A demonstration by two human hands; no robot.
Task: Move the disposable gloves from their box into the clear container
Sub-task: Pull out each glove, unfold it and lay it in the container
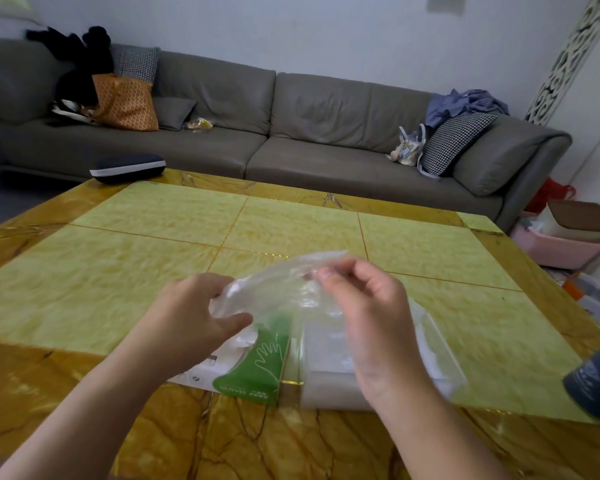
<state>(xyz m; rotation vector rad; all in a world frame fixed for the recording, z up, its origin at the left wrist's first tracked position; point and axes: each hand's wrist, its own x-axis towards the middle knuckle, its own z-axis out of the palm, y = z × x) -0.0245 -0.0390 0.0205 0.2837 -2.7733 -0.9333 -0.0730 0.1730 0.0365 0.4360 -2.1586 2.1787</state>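
A thin clear disposable glove is stretched in the air between my two hands, above the table's near edge. My left hand pinches its left end between thumb and fingers. My right hand pinches its right end with curled fingertips. Below them lies the green and white glove box, flat on the table, with more clear plastic showing at its opening. Right beside the box stands the clear container, partly hidden by my right hand and wrist.
The yellow-green and amber table stretches ahead. A dark case sits at its far left corner. A dark cylindrical object juts in at the right edge. A grey sofa stands behind, bins to the right.
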